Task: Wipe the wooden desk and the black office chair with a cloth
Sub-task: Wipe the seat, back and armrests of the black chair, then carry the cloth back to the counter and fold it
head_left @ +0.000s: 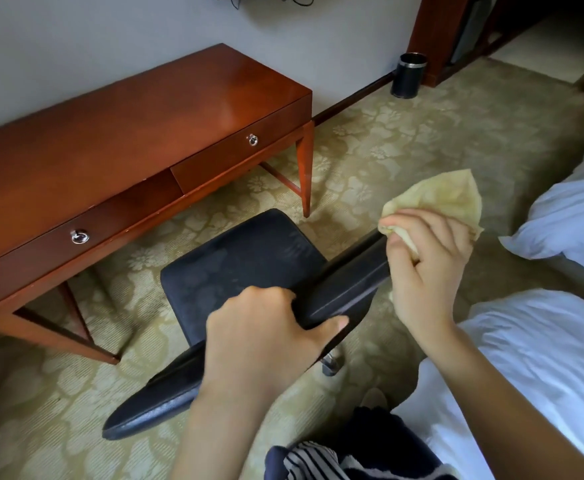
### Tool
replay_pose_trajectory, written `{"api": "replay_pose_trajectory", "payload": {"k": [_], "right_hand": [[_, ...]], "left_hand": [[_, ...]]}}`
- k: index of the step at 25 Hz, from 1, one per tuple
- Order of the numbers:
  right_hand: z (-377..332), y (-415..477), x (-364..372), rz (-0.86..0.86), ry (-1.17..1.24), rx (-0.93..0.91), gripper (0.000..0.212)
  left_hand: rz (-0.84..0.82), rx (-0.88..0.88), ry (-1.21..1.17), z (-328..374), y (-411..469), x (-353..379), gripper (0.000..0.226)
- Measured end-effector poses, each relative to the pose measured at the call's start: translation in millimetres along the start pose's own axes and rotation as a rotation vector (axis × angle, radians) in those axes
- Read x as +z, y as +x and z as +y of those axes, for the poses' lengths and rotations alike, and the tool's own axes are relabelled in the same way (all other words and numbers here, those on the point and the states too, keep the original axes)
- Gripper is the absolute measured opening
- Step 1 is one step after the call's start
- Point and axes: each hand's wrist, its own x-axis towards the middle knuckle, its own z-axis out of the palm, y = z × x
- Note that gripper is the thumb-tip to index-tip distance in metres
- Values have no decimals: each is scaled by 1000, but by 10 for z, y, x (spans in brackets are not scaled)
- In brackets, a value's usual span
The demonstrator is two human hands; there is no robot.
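Note:
The black office chair stands on the carpet in front of me, its seat toward the wooden desk at the left. My left hand grips the top edge of the chair's backrest, thumb on the near side. My right hand holds a crumpled yellow cloth and presses it against the right end of the backrest. The desk's top is bare and it has two drawers with metal ring pulls.
A black waste bin stands by the wall behind the desk. White bedding lies at the right, close to the chair. Patterned carpet spreads between desk and bed. Striped clothing shows at the bottom.

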Motion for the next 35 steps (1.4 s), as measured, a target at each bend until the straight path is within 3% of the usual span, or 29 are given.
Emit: {"api": "replay_pose_trajectory", "payload": {"k": [4,7,12,17,21,23,27,31,35], "right_hand": [[259,277,-182,-149,-3,-231,23],[500,536,-316,-255,162,-327,21],[964,1010,-510,-302,384,-214,20],[1604,1503,-604,-266,354,-69,18],[2129,1927,-664,-236,283,74,18],[2456,2198,-746,-195,198,100,18],[3100,2802,-854,-134,52,133,25],[3840,3800,-701,-99,-10,137,31],[4465,4950,-422,-314,235,312,37]], "left_hand": [[-88,-50,46,241,124,-113,56],[-1,-33,-196,816,341,-211,43],[-69,119,-83,1559,829,-321,38],[-468,303,157,2249,1824,-412,46],[-610,475,116,2848,2693,-320,54],[-623,541,-45,3186,3100,-190,48],[-794,598,-624,3877,3932,78,31],[-630,585,-985,4692,5089,285,25],[-469,561,-1161,5209,6251,273,19]]}}
